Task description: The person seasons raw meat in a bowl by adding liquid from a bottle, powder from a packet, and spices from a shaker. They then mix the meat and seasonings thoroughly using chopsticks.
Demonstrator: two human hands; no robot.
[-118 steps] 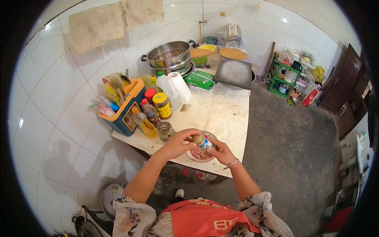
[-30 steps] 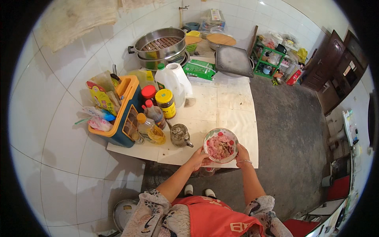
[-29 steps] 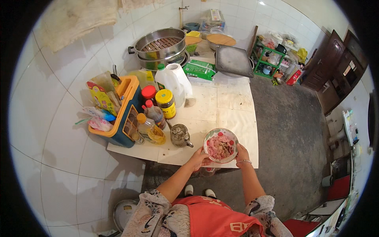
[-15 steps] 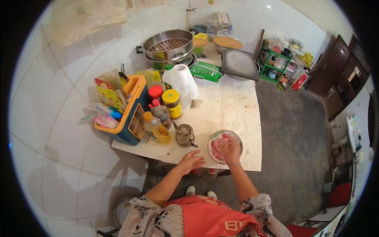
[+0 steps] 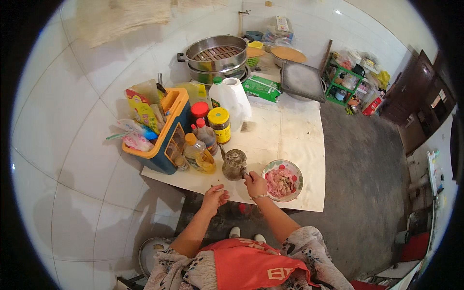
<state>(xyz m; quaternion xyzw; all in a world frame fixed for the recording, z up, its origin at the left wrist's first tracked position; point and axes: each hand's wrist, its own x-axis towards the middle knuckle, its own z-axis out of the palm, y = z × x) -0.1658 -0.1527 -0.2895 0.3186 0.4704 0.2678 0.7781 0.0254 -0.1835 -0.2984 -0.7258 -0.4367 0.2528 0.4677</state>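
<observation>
You seem to be taking hold of the pot (image 5: 234,164) near the front edge of the table (image 5: 302,140), right hand (image 5: 256,185) curled round its handle, left hand (image 5: 213,199) loosely spread, and lifting calls for a level wrist beside the bowl (image 5: 298,186).

The white bowl (image 5: 291,166) is patterned with green and red motifs; the meat (image 5: 277,183) is coloured pink, with brown patches. The metal pot (image 5: 234,167) is toned silver-grey. The storage caddy (image 5: 185,121) is finished in dark blue and orange. The oil bottle (image 5: 200,159) is capped in orange, the white jug (image 5: 225,100) in green. The red apron (image 5: 246,263) is printed in white; the sleeves (image 5: 309,240) are patterned dark on off-white.
</observation>
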